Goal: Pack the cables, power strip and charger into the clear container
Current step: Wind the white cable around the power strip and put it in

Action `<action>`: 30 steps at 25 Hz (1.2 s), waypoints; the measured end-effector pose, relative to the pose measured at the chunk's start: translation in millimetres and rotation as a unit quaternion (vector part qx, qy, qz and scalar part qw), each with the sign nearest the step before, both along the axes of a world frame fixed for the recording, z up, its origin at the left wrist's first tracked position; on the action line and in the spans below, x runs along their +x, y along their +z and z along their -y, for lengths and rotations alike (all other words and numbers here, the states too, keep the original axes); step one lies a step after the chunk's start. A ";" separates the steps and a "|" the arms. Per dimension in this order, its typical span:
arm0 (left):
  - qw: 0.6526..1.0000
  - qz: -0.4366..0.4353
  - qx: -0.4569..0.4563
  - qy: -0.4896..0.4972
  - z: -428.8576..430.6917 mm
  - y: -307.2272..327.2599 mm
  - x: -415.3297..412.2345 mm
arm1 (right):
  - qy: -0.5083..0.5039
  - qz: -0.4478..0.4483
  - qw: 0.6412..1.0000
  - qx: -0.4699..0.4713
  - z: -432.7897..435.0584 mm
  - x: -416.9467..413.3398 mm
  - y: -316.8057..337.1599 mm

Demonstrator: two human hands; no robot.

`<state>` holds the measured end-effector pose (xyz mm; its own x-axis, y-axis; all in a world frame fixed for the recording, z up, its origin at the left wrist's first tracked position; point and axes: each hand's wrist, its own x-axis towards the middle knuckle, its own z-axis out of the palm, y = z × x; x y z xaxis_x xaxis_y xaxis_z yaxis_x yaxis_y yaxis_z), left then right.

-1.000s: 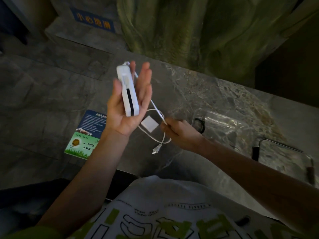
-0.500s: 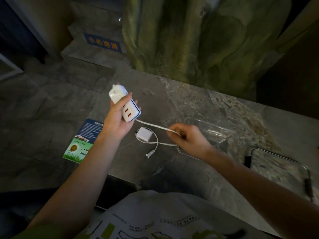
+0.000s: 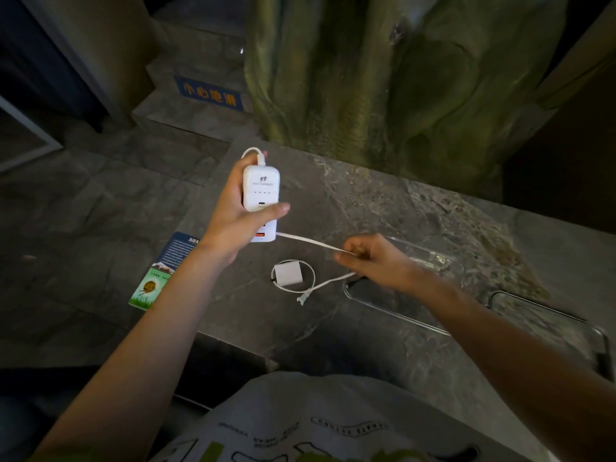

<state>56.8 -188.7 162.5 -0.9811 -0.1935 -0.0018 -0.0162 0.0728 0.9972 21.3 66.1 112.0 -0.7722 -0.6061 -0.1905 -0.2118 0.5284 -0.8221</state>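
My left hand grips a white power strip upright above the stone table, thumb across its face. Its white cord runs from the strip's lower end to my right hand, which pinches it. The cord loops on past the hand and ends in a plug lying on the table. A small white square charger lies inside that loop. The clear container stands open just right of the charger, partly behind my right wrist.
A printed leaflet lies at the table's left edge. The container's clear lid rests at the far right. A large green sculpted form rises behind the table. Stone steps with a blue sign are at the back left.
My left hand has turned the power strip from lying flat in the palm to upright with its face toward me. My right hand has drawn the cord taut to the right.
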 end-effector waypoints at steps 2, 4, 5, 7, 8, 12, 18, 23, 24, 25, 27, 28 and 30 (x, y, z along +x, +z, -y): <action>0.999 0.005 -0.034 -0.003 3.7 0.5 3.5 | -0.007 0.000 1.000 0.012 -5.2 -1.5 -2.1; 0.998 0.020 -0.059 -0.010 6.7 -2.2 7.1 | -0.028 -0.005 1.000 -0.011 -6.4 -3.5 2.4; 0.996 0.030 -0.081 -0.021 7.9 -4.2 8.6 | -0.041 -0.016 0.998 -0.034 -4.0 -4.3 7.2; 0.987 0.057 -0.138 -0.061 10.3 -8.3 10.3 | -0.054 -0.034 0.994 -0.089 6.4 -6.0 21.8; 0.980 0.077 -0.160 -0.086 11.6 -9.6 10.4 | -0.049 -0.040 0.992 -0.113 12.8 -6.8 30.6; 0.966 0.133 -0.166 -0.144 15.4 -14.8 10.4 | -0.005 -0.027 0.990 -0.139 30.4 -7.9 61.5; 0.881 0.186 -0.357 -0.249 0.1 -8.9 5.6 | 0.084 -0.101 0.989 -0.062 41.7 0.1 93.3; 0.830 0.172 -0.315 -0.427 -22.9 4.3 17.7 | 0.039 -0.131 0.988 -0.067 41.7 -12.0 107.4; 0.828 0.160 -0.281 -0.458 -26.5 8.5 20.9 | 0.030 -0.127 0.988 -0.081 40.1 -16.8 108.4; 0.827 0.148 -0.254 -0.479 -29.2 13.0 23.7 | 0.025 -0.115 0.988 -0.096 38.4 -21.3 108.7; 0.830 0.123 -0.189 -0.510 -31.7 20.1 26.4 | 0.017 -0.078 0.988 -0.130 35.7 -28.1 105.5; 0.829 0.112 -0.138 -0.530 -32.3 22.3 27.6 | 0.010 -0.056 0.987 -0.149 35.7 -29.3 101.6; 0.817 0.090 -0.013 -0.569 -31.5 22.5 30.8 | -0.008 -0.019 0.982 -0.187 39.4 -26.3 88.9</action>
<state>87.5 -157.2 185.0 -0.5102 0.8418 -0.1762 -0.0699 0.1636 0.9841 -5.0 26.7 201.0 -0.7851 -0.6151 0.0727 -0.2401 0.1940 -0.9512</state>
